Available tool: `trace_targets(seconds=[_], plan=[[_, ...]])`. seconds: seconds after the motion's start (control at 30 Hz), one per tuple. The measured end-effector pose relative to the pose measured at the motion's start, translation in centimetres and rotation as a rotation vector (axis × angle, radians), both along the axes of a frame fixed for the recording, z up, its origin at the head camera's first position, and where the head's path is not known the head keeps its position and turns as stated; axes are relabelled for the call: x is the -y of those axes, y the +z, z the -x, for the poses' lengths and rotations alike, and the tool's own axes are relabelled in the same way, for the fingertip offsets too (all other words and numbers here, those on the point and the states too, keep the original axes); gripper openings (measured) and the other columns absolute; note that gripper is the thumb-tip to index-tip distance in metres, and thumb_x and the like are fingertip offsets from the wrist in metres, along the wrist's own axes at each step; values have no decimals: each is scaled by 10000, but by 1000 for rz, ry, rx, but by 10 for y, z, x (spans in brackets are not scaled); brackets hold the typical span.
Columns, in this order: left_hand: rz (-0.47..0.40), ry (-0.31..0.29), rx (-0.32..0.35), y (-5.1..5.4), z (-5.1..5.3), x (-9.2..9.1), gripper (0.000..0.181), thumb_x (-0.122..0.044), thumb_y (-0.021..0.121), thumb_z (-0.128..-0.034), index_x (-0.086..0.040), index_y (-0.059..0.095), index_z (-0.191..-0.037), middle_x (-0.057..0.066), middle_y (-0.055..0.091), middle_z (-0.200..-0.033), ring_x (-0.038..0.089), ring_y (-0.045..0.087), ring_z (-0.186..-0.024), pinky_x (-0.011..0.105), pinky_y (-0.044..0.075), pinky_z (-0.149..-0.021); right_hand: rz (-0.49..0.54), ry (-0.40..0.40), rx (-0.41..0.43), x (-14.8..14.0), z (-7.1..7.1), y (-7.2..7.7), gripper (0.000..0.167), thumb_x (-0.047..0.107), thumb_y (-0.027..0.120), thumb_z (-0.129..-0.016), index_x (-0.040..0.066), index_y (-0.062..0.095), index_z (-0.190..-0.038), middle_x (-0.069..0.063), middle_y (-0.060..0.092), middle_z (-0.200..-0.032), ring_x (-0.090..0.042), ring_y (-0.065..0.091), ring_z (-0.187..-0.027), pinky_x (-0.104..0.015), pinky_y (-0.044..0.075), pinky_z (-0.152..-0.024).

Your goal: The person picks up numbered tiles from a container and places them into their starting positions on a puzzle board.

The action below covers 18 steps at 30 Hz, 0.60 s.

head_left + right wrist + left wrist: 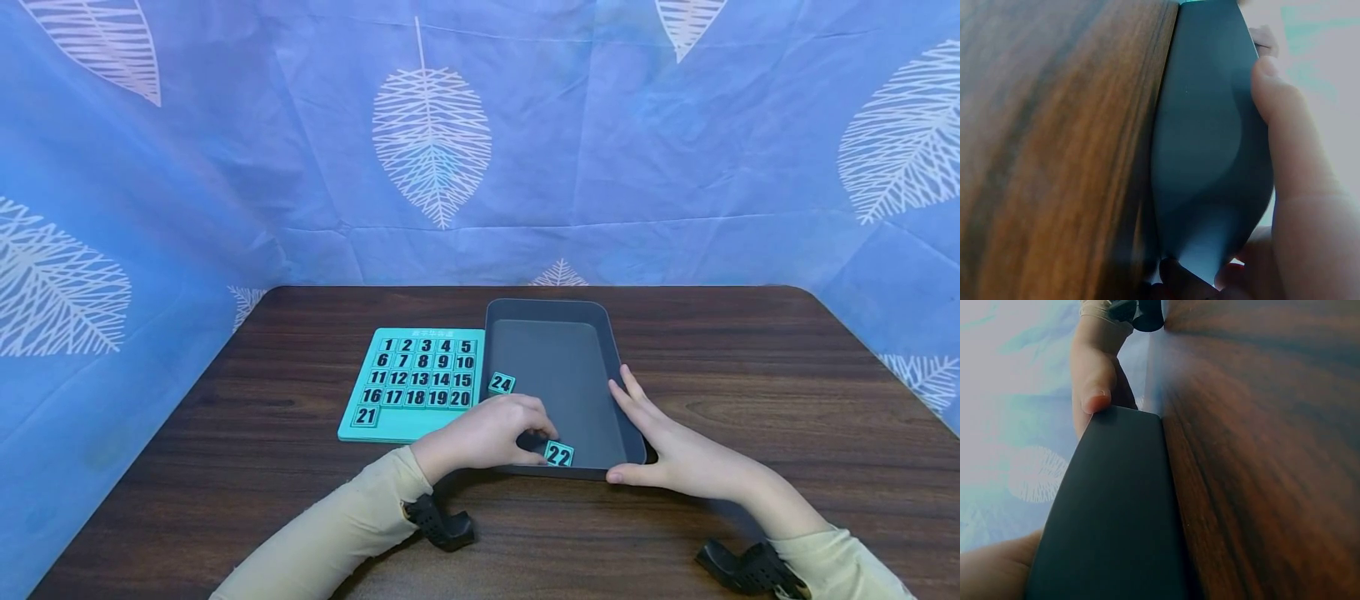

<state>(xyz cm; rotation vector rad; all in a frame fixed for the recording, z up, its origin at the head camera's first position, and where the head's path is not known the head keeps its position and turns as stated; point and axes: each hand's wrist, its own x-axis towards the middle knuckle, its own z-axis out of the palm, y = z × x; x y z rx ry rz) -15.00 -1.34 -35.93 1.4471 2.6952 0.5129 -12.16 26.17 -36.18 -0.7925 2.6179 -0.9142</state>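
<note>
A turquoise number board lies on the left, with tiles 1 to 21 set in rows. Beside it on its right stands a dark grey tray. Inside the tray are a 24 tile by the left wall and a 22 tile by the near wall. My left hand reaches over the tray's left side, thumb and a fingertip at the edges of the 22 tile. The right hand holds the tray's near right corner, thumb on the front wall; some fingers are hidden.
The dark wooden table has rounded far corners. A blue cloth with white leaf prints hangs behind and at the sides. Black wrist devices sit on both sleeves, the left one just in front of the tray.
</note>
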Motion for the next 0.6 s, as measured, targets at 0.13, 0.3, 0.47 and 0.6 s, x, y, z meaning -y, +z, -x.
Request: trace_targets(seconds=[0.13,0.3,0.47,0.6], plan=[[13,-14,-15,-1,0,0,297,-273,773,-814,-170,730,-1089,-101,614,-969,-11,514,-829,105,404,-731,-5,0,-4,0,0,0,1007,458,657,-872,122,-13,-1544,-98,-215,-1561,-493,151,-1373,-614,380,-937],[31,-26,-35,-1,0,0,286,-283,774,-810,-190,735,-1078,-114,628,-989,-21,540,-865,120,419,-772,-4,2,0,0,0,0,996,451,655,-876,127,-7,-1545,-98,-217,-1560,-498,153,-1370,-616,381,-934],[46,-10,-54,-3,0,-1,260,-314,767,-815,-216,737,-1054,-131,632,-1008,-21,558,-911,149,432,-828,-6,7,-3,0,0,0,980,437,654,-882,124,4,-1546,-100,-221,-1559,-506,168,-1363,-612,395,-922],[72,-13,-73,-3,2,-2,307,-342,745,-831,-235,719,-1117,-135,626,-1040,-8,560,-950,166,432,-848,-3,8,-2,-1,1,-1,972,424,653,-886,127,5,-1546,-85,-235,-1555,-522,162,-1356,-626,398,-910]])
